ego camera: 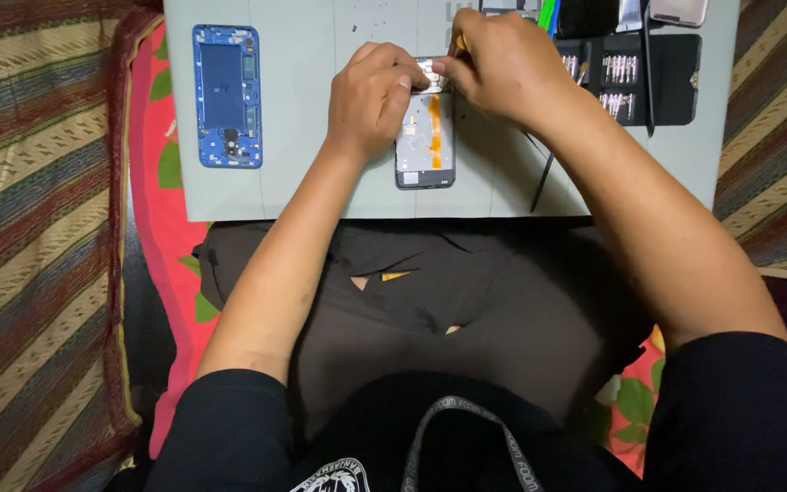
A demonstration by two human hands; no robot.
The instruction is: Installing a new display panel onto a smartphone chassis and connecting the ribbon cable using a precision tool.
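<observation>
An opened phone body (425, 146) with an orange flex cable lies on a grey work mat (321, 173). My left hand (371, 96) rests on the phone's upper left part, fingers curled and pressing it down. My right hand (503, 64) pinches something small at the phone's top edge; the item between the fingertips is hidden. A blue phone frame (227, 96) lies apart at the mat's left side.
A black case of screwdriver bits (635, 77) sits at the mat's right, with a thin black tool (544, 178) lying near the right forearm. Striped fabric surrounds the mat on both sides. My crossed legs are just below the mat's near edge.
</observation>
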